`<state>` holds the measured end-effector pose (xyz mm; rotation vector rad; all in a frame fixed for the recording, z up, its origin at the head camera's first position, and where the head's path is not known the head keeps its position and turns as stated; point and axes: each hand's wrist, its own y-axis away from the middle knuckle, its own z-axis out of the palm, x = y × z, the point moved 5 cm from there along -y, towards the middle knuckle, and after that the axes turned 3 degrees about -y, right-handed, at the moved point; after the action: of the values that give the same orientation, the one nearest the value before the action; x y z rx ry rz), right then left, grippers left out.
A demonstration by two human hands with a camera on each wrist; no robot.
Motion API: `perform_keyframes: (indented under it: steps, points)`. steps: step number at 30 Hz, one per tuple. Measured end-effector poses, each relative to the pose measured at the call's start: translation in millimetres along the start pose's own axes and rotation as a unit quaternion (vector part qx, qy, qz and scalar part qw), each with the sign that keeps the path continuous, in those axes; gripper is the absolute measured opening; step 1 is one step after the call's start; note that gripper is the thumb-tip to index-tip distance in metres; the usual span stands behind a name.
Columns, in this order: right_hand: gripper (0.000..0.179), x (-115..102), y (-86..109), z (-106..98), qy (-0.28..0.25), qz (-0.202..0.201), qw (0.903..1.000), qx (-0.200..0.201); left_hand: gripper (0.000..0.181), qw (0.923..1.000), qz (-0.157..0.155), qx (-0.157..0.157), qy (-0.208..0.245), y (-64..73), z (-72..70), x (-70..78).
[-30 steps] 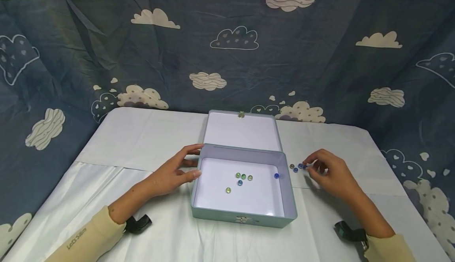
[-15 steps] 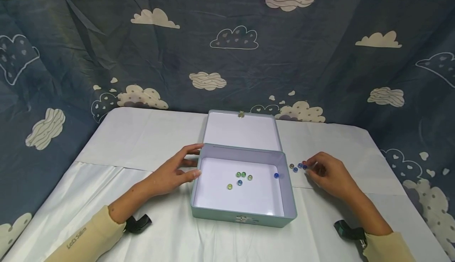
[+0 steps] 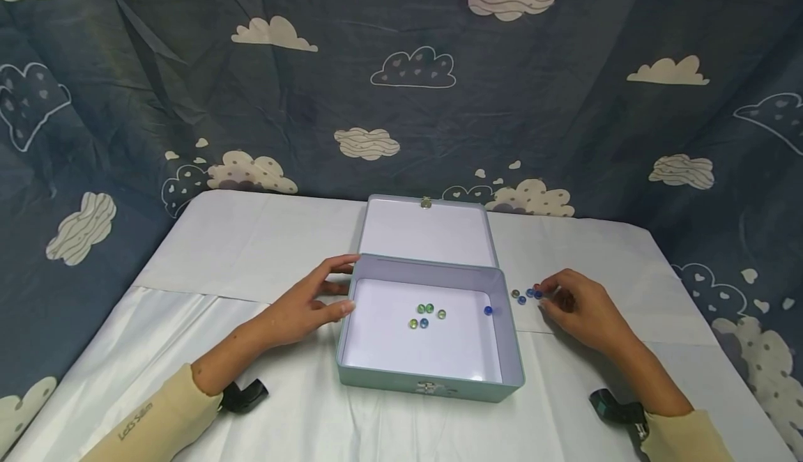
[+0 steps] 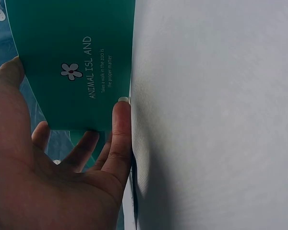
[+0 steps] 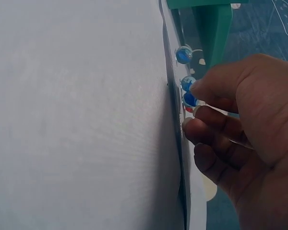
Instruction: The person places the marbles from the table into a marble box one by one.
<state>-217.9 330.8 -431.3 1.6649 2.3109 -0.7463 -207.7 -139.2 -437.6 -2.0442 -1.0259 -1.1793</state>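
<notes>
A green tin box [image 3: 376,376] with a pale inside stands with its lid [image 3: 426,228] folded back. My left hand [image 3: 307,305] touches its left wall, fingers spread and thumb at the rim; the left wrist view shows the printed side wall [image 4: 86,28]. Inside lie several glass marbles: green, yellowish, a light blue one [image 3: 424,323] and a dark blue marble [image 3: 488,311] by the right wall. My right hand [image 3: 580,305] is right of the tin, thumb and index fingertips at a blue marble [image 5: 189,99]. A bit of a red marble [image 5: 188,109] shows behind it.
Beside the tin's right wall, a brownish marble [image 3: 515,293] and more blue marbles [image 3: 522,300] lie on the white cloth [image 3: 263,239]. A dark curtain [image 3: 401,113] with cloud prints hangs behind the table. Black wrist cameras [image 3: 245,396] sit under both forearms.
The yellowish marble in the tin has rolled back and right, up beside the light blue one. My right hand's fingers have drawn closer together at the marbles. The left hand keeps its place.
</notes>
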Motion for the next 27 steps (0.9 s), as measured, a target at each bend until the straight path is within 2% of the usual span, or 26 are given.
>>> perform_keyframes:
  steps: [10,27]
  points:
    - [0.026,0.7,0.1,3.1,0.002,0.015,0.9998,-0.013,0.073,1.0,-0.001,0.0,-0.004,0.0,-0.4,0.0]
    - [0.025,-2.4,-0.4,4.2,0.0,0.009,0.9996,-0.026,0.074,1.0,0.0,-0.001,-0.001,0.2,-0.2,-0.4]
